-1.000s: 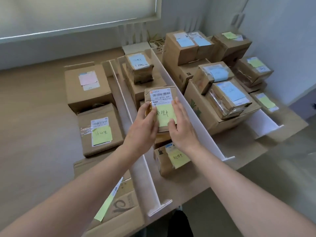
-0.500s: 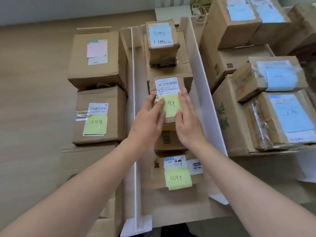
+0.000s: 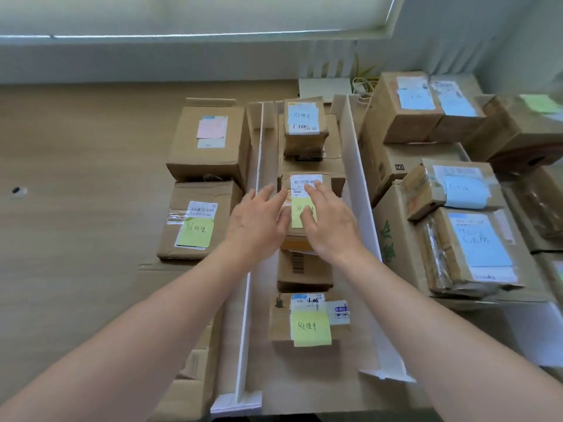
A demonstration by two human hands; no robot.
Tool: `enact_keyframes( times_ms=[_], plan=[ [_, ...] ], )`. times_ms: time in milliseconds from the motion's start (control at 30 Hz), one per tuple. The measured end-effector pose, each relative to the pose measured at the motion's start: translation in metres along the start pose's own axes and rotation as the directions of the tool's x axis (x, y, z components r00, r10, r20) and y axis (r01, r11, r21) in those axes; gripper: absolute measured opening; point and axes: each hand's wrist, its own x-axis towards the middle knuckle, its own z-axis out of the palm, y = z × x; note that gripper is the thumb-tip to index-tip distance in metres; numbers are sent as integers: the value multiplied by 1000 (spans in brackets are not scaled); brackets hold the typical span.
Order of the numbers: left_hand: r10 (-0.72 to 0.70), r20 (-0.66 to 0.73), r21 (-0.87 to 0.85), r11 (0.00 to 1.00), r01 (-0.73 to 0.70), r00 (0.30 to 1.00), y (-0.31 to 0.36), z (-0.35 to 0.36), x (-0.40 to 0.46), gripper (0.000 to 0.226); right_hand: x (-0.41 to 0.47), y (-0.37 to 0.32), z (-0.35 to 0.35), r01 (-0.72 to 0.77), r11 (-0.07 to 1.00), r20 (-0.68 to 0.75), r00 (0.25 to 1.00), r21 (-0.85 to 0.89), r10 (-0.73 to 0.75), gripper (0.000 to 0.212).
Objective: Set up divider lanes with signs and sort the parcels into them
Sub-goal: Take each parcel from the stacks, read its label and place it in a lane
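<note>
Both hands have let go: the left hand point(image 3: 256, 220) and right hand point(image 3: 329, 220) now hover open-fingered over the small parcel point(image 3: 304, 190), stacked at twelve o'clock in the middle lane.

wood floor point(image 3: 76, 208), window blind point(image 3: 195, 13), yellow cable point(image 3: 364, 76)

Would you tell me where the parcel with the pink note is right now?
In the head view, the parcel with the pink note sits at the far end of the left lane, just left of the left white divider, behind the green-noted parcel.
</note>
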Motion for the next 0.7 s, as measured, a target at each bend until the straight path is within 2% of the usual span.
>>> enact_keyframes(
  times_ms=[233, 400, 700],
  plan=[
    [-60, -133, 71, 995, 70, 989, -17, -88, -43, 48, -13, -86, -60, 191, 973, -1, 981, -129, -193, 51],
    [-164, -234, 45, 983, 179, 958, -50, -147, -97, 55, -35, -166, -81, 368, 885, 14, 925, -284, -380, 51],
    [-278, -359, 75, 943, 325, 891, -110, -239, -216, 53, -91, -304, -88, 543, 785, 39, 829, -298, -559, 57]
  ],
)
